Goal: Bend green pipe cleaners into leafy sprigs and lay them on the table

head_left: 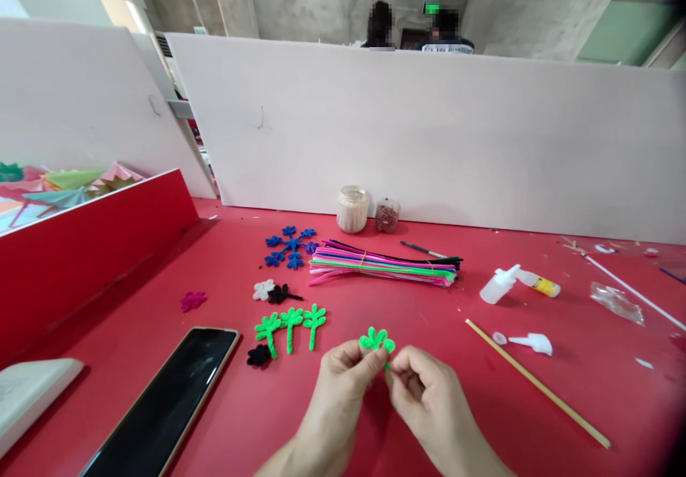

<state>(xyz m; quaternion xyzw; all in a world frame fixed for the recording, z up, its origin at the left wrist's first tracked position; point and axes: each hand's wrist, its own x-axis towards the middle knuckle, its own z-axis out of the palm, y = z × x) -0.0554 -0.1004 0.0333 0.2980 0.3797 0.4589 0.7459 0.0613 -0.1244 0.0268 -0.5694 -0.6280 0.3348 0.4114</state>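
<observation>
Between both hands is a green pipe-cleaner flower (377, 338) with several looped petals. My left hand (348, 373) pinches it at the base of the petals, thumb on top. The fingertips of my right hand (423, 384) are closed on its lower right end, where a bit of green stem shows; the rest of the stem is hidden by the fingers. To the left lie three green pipe-cleaner flowers with stems (290, 328), a black flower (259, 355), and a white flower (264, 290) touching a black stemmed one (279, 293).
A bundle of pipe cleaners (383, 265) lies behind the hands, near a blue snowflake shape (292, 243) and a jar (352, 210). A phone (166, 398) is at left. Glue bottles (498, 285) and a wooden stick (536, 383) are at right. A white partition (429, 134) stands behind.
</observation>
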